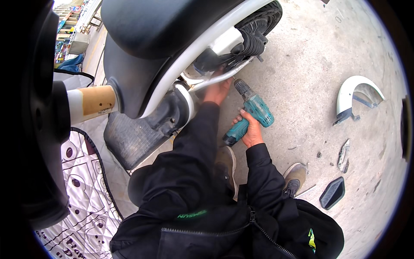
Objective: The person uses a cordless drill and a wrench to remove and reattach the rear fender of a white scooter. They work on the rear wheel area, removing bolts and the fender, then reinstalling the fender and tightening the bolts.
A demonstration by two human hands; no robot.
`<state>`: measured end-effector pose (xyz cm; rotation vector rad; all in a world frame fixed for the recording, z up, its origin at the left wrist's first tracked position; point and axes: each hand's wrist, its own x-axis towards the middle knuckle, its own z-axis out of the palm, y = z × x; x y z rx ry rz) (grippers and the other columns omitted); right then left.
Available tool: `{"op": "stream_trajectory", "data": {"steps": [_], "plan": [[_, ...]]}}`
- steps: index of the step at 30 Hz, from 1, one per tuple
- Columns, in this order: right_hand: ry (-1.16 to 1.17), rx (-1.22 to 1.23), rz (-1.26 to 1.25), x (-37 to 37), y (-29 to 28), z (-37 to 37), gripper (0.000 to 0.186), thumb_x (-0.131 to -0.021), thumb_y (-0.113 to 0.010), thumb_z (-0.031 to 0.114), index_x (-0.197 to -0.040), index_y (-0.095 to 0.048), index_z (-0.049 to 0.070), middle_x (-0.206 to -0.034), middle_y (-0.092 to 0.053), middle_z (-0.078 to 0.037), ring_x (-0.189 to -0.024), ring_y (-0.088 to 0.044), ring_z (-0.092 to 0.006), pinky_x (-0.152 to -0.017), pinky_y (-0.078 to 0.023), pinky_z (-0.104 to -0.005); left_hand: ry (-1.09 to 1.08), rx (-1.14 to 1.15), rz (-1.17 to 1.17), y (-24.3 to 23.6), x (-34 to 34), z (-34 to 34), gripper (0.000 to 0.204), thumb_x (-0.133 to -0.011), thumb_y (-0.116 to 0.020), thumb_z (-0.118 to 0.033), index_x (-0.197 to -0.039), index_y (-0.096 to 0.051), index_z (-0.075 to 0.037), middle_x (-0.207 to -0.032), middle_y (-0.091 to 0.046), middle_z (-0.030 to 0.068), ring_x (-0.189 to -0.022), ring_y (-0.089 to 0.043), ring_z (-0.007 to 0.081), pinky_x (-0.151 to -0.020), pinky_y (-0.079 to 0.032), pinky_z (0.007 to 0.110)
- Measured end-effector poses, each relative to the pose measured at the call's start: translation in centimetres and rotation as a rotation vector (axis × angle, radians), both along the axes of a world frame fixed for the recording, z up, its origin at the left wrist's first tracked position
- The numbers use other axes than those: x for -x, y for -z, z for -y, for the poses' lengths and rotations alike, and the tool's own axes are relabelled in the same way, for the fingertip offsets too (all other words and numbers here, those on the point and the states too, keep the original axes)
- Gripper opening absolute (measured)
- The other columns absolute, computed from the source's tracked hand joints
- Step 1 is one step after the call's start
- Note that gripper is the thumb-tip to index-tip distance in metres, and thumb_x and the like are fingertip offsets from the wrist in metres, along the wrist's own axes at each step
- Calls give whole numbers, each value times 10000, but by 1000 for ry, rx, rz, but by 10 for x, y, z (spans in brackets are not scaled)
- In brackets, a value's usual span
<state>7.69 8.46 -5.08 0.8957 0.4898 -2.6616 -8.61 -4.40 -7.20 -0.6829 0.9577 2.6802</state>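
Far left, a white quilted cover (82,177) carries dark line drawings, round dots and loose, hand-drawn-style lettering near its lower edge. Next comes the scooter (142,26), tilted across the view: glossy black panels, a sweeping white trim, a tan band (99,99) round its white tube, and a black footboard (136,134), ribbed and scuffed grey. Down on the dark jacket (185,185), green lettering runs across the chest.

And here's the left hand (217,90), tucked in at the scooter's white lower edge! Its fingertips are hidden behind the bodywork, so how far it is open, or what it grips, I cannot tell.

Just beside it, the drill (257,108): teal casing with grimy grey smears, dark vent slots at the back, a ridged black chuck aimed up and left towards the scooter, a dark block at the handle's foot. The right hand (252,131) has it, fingers curled firmly round the handle, out over the pale concrete.

Over to the right, a dark, angular tray-shaped part (332,193), a grey, worn tool-like piece (343,156), and farthest out, a curved white fender (350,93) with a dark end, all lying on the ground.
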Motion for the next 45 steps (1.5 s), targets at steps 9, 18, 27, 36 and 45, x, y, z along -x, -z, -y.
{"op": "stream_trajectory", "data": {"steps": [9, 18, 27, 36, 45], "plan": [[-8, 11, 1, 0, 0, 0, 302, -856, -723, 186, -1080, -581, 41, -756, -537, -39, -733, -591, -211, -701, -513, -379, -2, -107, 3, 22, 8, 10, 255, -993, -537, -129, -1208, -584, 1, -1255, -599, 188, -1169, -564, 304, -1064, -447, 420], [21, 38, 40, -2, -5, 9, 246, -848, -724, 162, -1014, -570, 66, -753, -544, -42, -723, -593, -215, -703, -516, -393, 19, -33, -33, 25, 9, 12, 286, -975, -564, -145, -1214, -581, 11, -1272, -599, 186, -1167, -579, 306, -1053, -464, 427], [23, 18, 41, -1, -6, 8, 243, -842, -727, 160, -992, -557, 74, -752, -548, -44, -708, -593, -216, -697, -517, -399, 54, -5, -64, 22, 9, 12, 278, -979, -541, -151, -1207, -581, 2, -1254, -606, 168, -1162, -583, 297, -1049, -475, 423], [26, 27, 38, -1, -3, 9, 249, -841, -725, 153, -1001, -550, 76, -756, -547, -45, -707, -590, -215, -690, -518, -395, 65, 56, -59, 27, 10, 16, 334, -963, -524, -145, -1256, -566, 11, -1287, -585, 187, -1179, -571, 315, -1070, -460, 439], [19, 54, 83, -2, -4, 6, 267, -831, -732, 138, -1023, -556, 79, -768, -549, -40, -707, -584, -200, -686, -517, -375, 179, 307, -274, 24, 5, 6, 288, -905, -549, -122, -1159, -612, 1, -1212, -627, 151, -1131, -588, 291, -1038, -465, 403]]}}
